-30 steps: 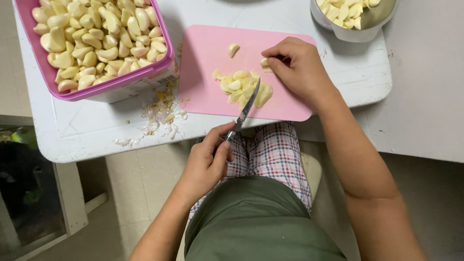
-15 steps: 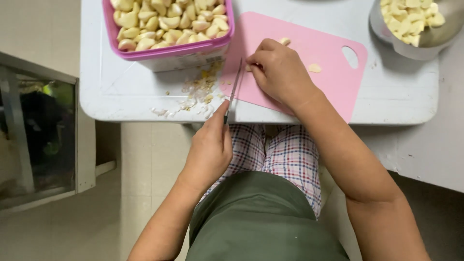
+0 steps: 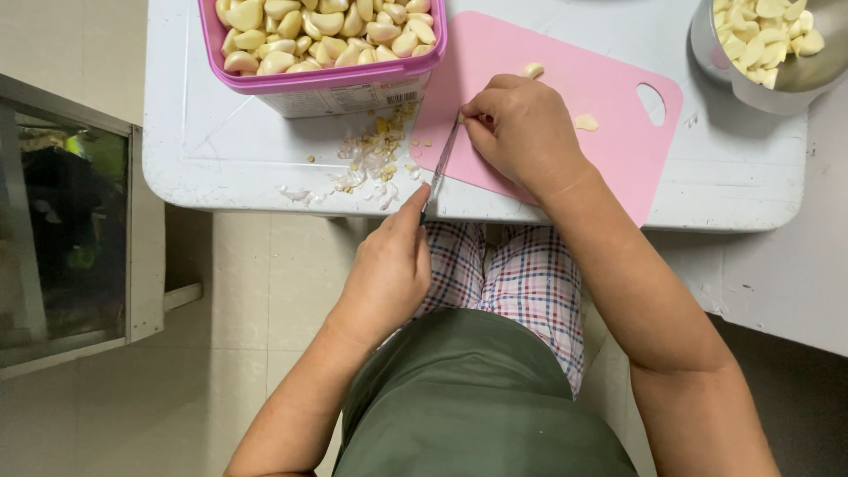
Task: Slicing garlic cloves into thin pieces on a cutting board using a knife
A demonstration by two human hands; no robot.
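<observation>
My left hand (image 3: 389, 269) grips the handle of a small knife (image 3: 442, 159), whose blade reaches up onto the left edge of a pink cutting board (image 3: 618, 150). My right hand (image 3: 521, 132) rests on the board with its fingers curled over something at the blade's tip; what lies under them is hidden. Two loose garlic cloves lie on the board, one clove (image 3: 533, 69) above the hand and one (image 3: 586, 122) to its right.
A pink tub (image 3: 327, 78) full of peeled garlic cloves stands at the white table's (image 3: 221, 150) back left. A metal bowl (image 3: 751, 84) with more cloves sits at the right. Garlic skins and scraps (image 3: 371, 159) lie beside the board. Tiled floor lies below.
The view has swung right and down, so the table sits higher in frame. My right hand slid from the board's middle to its left edge, and the knife now meets it there.
</observation>
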